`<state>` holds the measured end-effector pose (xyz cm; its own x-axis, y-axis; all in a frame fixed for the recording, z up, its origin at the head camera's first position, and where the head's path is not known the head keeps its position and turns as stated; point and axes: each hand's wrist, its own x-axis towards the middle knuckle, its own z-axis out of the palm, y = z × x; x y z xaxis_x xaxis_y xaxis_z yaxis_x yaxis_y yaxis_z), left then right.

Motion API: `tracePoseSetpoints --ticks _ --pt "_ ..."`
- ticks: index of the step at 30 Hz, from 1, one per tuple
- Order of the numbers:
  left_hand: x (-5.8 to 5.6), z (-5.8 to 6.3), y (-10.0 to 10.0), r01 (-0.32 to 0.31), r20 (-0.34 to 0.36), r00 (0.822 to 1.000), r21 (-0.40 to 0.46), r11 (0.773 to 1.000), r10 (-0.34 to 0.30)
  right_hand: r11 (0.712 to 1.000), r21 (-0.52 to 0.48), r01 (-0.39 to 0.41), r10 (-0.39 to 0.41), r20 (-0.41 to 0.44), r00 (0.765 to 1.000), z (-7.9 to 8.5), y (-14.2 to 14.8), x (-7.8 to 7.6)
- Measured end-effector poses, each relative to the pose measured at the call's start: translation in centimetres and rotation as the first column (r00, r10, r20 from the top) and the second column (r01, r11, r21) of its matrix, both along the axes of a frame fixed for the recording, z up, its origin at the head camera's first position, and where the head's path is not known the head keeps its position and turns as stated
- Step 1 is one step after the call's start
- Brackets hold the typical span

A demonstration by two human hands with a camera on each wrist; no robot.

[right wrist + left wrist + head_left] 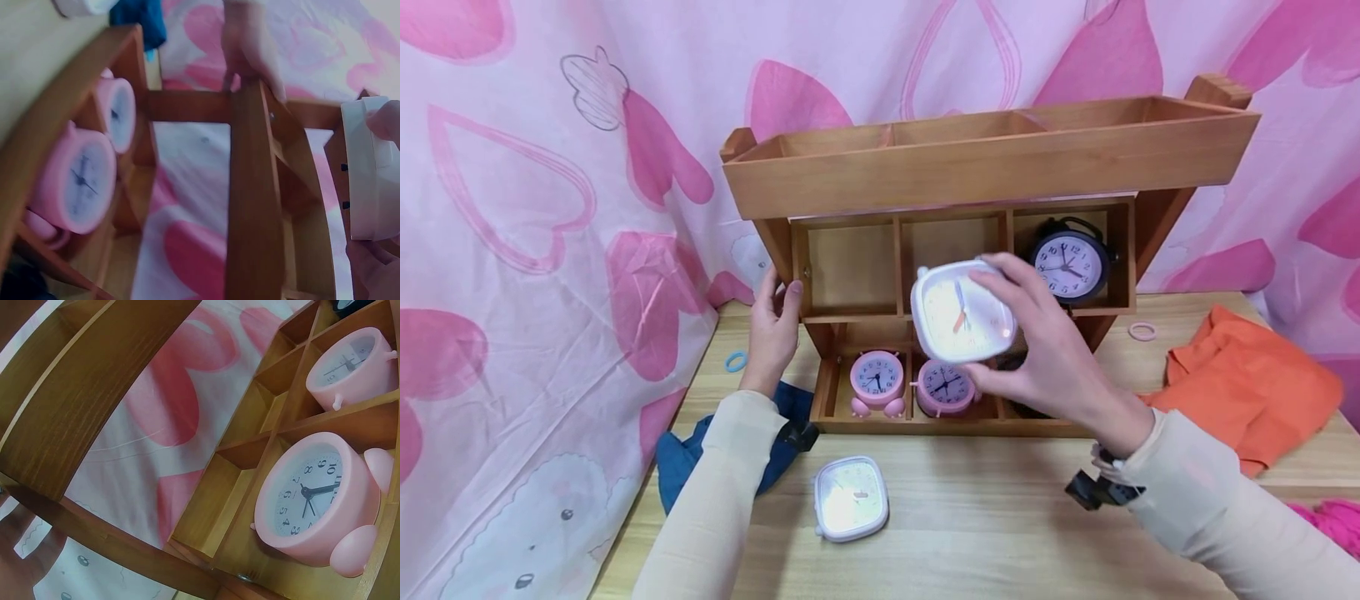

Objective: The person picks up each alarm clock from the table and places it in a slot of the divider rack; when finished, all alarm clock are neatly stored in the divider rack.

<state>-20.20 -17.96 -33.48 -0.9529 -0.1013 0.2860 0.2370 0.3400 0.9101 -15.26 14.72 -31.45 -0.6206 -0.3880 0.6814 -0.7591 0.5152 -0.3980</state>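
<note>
My right hand (pixel 1045 350) pinches a white square alarm clock (pixel 964 312) in front of the middle tier of a wooden shelf (pixel 985 171). Its dial faces the head camera, and the right wrist view shows its white casing (pixel 369 169) side-on. At the shelf's left upright, my left hand (pixel 772 333) grips the wood, thumb in front and fingers partly hidden behind. A second white square alarm clock (pixel 852 498) lies face up on the table. Two pink alarm clocks, one with feet (pixel 877 379) and one round (pixel 945 387), stand in the bottom tier.
A black alarm clock (pixel 1070 262) occupies the middle tier's right compartment. A dark object below it is mostly hidden by my right hand. Orange cloth (pixel 1247 387) lies right, blue cloth (pixel 688 458) left. Blue (pixel 736 361) and pink (pixel 1142 332) rings lie beside the shelf.
</note>
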Motion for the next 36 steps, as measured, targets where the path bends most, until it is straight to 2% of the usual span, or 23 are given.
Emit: tracePoseSetpoints --ticks 6,14,21,24,29,36 --pt "-0.1 -0.1 0.0 -0.001 -0.014 1.000 0.002 1.000 0.001 0.994 -0.038 0.102 -0.101 0.031 0.994 0.6 -0.5 -2.2" --pt "-0.2 -0.3 0.0 -0.009 -0.001 1.000 -0.011 1.000 0.009 0.988 -0.051 0.145 -0.146 -0.025 0.989 -0.1 -1.5 -4.5" --pt "-1.9 -2.7 -1.1 -0.014 -0.020 1.000 0.000 1.000 0.014 0.982 0.004 0.190 -0.189 -0.080 0.979 -1.4 -2.1 -5.5" --pt "-2.1 -2.9 -1.2 -0.018 -0.032 0.999 0.002 1.000 0.019 0.980 0.038 0.195 -0.191 -0.095 0.977 -1.7 -2.3 -5.8" --pt "-1.8 -2.5 -1.0 -0.014 -0.032 0.999 0.010 1.000 0.015 0.975 0.076 0.209 -0.201 -0.100 0.974 -1.8 -2.5 -5.7" --pt "-0.2 -0.3 -0.1 -0.008 -0.012 1.000 -0.015 1.000 0.008 0.972 0.086 0.221 -0.211 -0.111 0.971 -2.1 -2.6 -5.6"
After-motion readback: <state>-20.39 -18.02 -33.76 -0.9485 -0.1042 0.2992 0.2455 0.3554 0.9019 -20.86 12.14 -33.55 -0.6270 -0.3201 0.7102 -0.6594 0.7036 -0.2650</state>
